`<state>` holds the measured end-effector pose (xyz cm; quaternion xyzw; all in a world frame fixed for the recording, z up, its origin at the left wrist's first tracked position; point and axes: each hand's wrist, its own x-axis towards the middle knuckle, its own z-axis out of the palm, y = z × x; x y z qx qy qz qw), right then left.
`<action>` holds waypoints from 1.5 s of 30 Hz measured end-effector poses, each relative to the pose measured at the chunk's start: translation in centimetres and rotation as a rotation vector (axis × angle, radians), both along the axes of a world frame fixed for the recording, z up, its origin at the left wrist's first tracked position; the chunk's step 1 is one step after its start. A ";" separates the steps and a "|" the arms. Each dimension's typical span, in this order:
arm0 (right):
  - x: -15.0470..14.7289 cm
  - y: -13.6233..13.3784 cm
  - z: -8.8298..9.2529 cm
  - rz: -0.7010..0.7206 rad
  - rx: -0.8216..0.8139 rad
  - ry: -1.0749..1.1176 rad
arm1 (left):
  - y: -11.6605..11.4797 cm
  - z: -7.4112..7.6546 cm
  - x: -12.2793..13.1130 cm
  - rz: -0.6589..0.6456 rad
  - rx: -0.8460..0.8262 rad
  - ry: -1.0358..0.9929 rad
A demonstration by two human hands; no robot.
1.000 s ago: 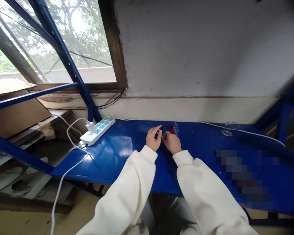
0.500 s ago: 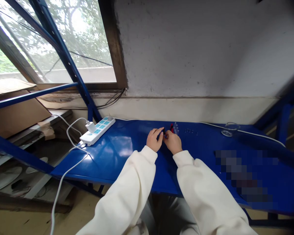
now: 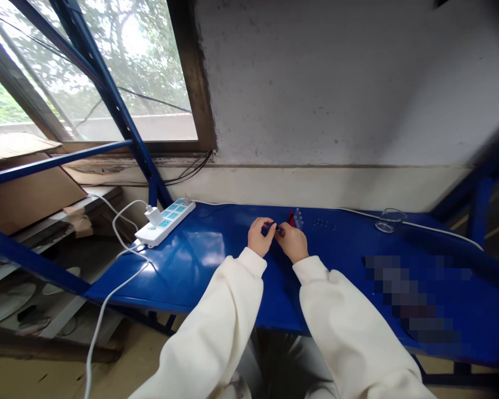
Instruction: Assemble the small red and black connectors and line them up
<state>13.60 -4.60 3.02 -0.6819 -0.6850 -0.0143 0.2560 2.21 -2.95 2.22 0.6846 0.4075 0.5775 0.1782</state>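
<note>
Right of the white power strip (image 3: 166,223) on the blue tabletop (image 3: 208,282), the left hand (image 3: 259,238) and right hand (image 3: 293,241) nearly meet, the fingers of both pinched on a small dark piece (image 3: 277,228), too small to identify. Farther right of the strip are clear tubes (image 3: 298,219) beside a red item (image 3: 291,217).

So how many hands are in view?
2: the left hand and the right hand, fingertips close together around a small dark object, above the blue table.

White power strip (image 3: 172,219), plug (image 3: 153,215) inserted, on blue table (image 3: 170,282); window (image 3: 149,72) behind; brown cardboard (image 3: 29,194) far left.
</note>
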 end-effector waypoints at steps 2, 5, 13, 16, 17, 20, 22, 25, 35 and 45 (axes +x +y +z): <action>0.0 0.0 0.0 0.002 -0.012 -0.011 | 0.0 0.0 0.0 -0.004 -0.007 -0.004; -0.1 -0.1 0.1 0.004 -0.020 -0.024 | 0.1 0.0 0.1 -0.017 -0.016 -0.011; -0.2 -0.2 0.0 0.006 0.002 -0.027 | 0.2 0.0 0.0 -0.009 -0.077 -0.046; -0.2 -0.2 0.1 0.026 0.025 0.014 | 0.3 0.2 -0.2 -0.003 -0.173 -0.136; -0.3 -0.3 0.1 0.039 0.032 0.030 | 0.5 0.2 -0.2 -0.004 -0.205 -0.177; -0.3 -0.3 0.1 0.079 0.054 0.062 | 1.1 0.2 -0.5 -0.036 -0.287 -0.300; -0.4 -0.4 0.1 0.090 0.071 0.070 | 1.4 0.2 -0.6 -0.077 -0.365 -0.372; -0.4 -0.4 0.1 0.104 0.099 0.074 | 1.5 0.3 -1.0 -0.143 -0.524 -0.439; -0.3 -0.2 -0.1 0.143 0.101 0.092 | 1.9 0.3 -1.9 -0.275 -0.653 -0.270; -0.4 -0.4 -0.2 0.186 0.062 0.108 | 4.1 -0.4 -7.4 0.585 -0.480 0.276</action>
